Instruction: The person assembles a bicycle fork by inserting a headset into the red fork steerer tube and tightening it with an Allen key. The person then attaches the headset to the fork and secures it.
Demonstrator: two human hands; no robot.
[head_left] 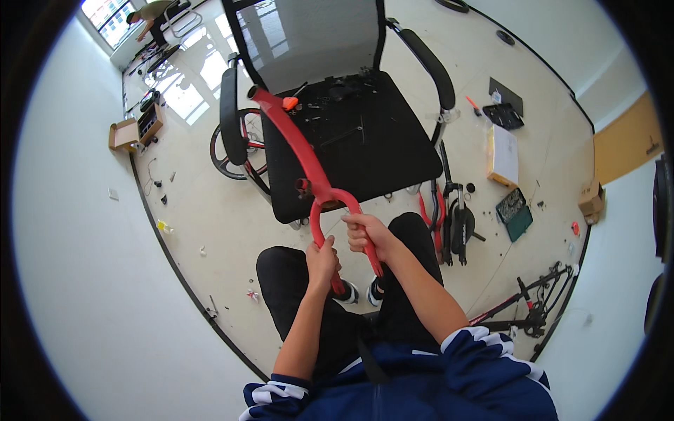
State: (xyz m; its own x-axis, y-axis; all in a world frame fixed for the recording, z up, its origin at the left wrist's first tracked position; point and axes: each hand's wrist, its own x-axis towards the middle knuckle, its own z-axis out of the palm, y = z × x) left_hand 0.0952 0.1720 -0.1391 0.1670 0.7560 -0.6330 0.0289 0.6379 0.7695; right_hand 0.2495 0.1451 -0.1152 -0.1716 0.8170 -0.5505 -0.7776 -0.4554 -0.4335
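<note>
While both fists are closed on the two legs of a red bicycle fork point(309, 165), the left hand point(322, 261) grips the left leg and the right hand point(368, 234) the right leg, with the steerer slanting up toward eleven o'clock. Directly ahead at twelve o'clock a black office chair point(351, 133) blocks the way, small parts scattered on its seat. A bicycle wheel point(235, 144) leans behind it at ten o'clock. At two o'clock lies a flat yellow-edged box point(503, 156), with a green parts tray point(514, 212) below it. An open cardboard box point(124, 133) sits far off at ten o'clock.
</note>
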